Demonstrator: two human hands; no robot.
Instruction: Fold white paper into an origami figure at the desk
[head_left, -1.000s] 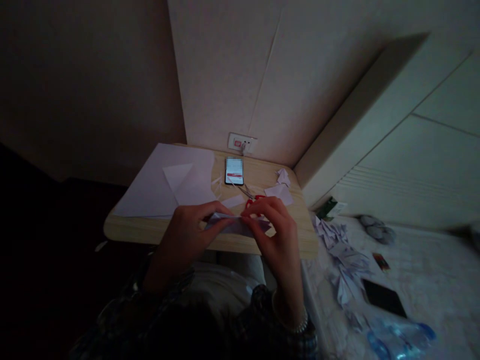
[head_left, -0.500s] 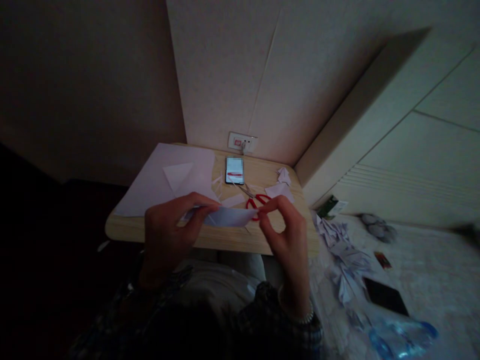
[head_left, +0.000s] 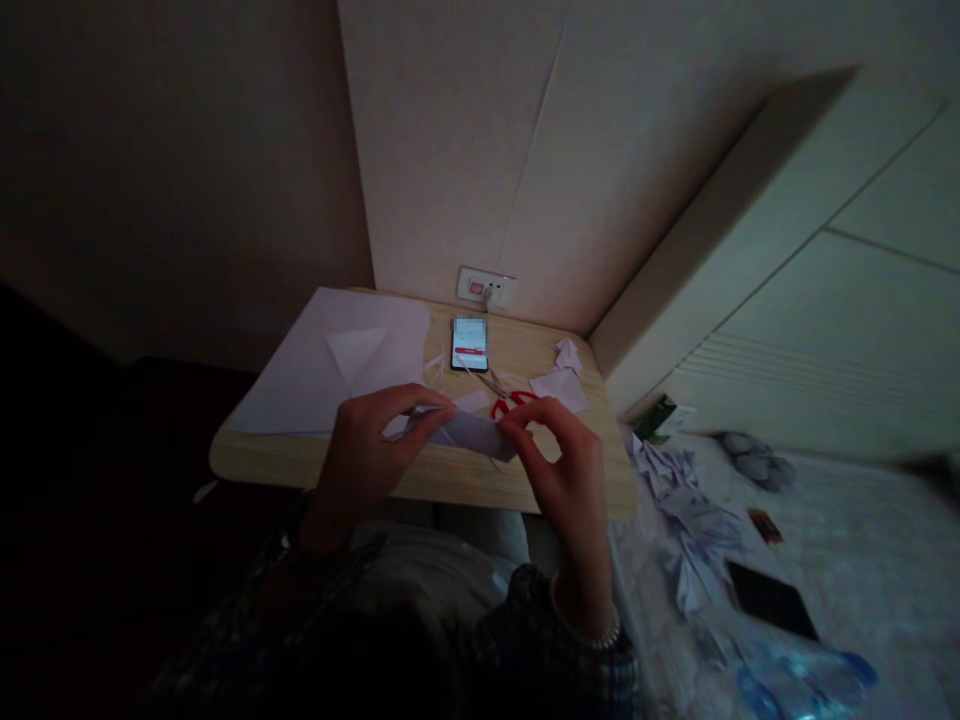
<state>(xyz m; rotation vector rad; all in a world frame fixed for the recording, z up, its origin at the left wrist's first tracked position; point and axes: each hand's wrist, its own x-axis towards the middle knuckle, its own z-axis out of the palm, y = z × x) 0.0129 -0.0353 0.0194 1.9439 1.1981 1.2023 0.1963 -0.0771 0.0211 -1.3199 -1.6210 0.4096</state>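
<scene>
Between my two hands, above the front of a small wooden table [head_left: 450, 480], is a folded piece of white paper [head_left: 476, 432]. My left hand [head_left: 382, 440] pinches its left end between thumb and forefinger. At the other end, the thumb and forefinger of my right hand [head_left: 559, 450] close on the paper. Just behind it lie red-handled scissors [head_left: 521, 397], partly hidden by the paper and my right hand. A phone [head_left: 469, 343] with a lit screen rests farther back.
Large white sheets [head_left: 292, 380] cover the table's left side, with a folded triangle [head_left: 356, 350] on top. Paper strips [head_left: 435, 368] lie mid-table; folded paper [head_left: 568, 354] sits back right. On the bed at right are several folded papers [head_left: 694, 510], a dark tablet-like object [head_left: 771, 597] and blue-clear plastic [head_left: 810, 680].
My left hand has shifted right and my right hand slightly left, so they are closer together. My right fingers now grip farther in from the paper's end.
</scene>
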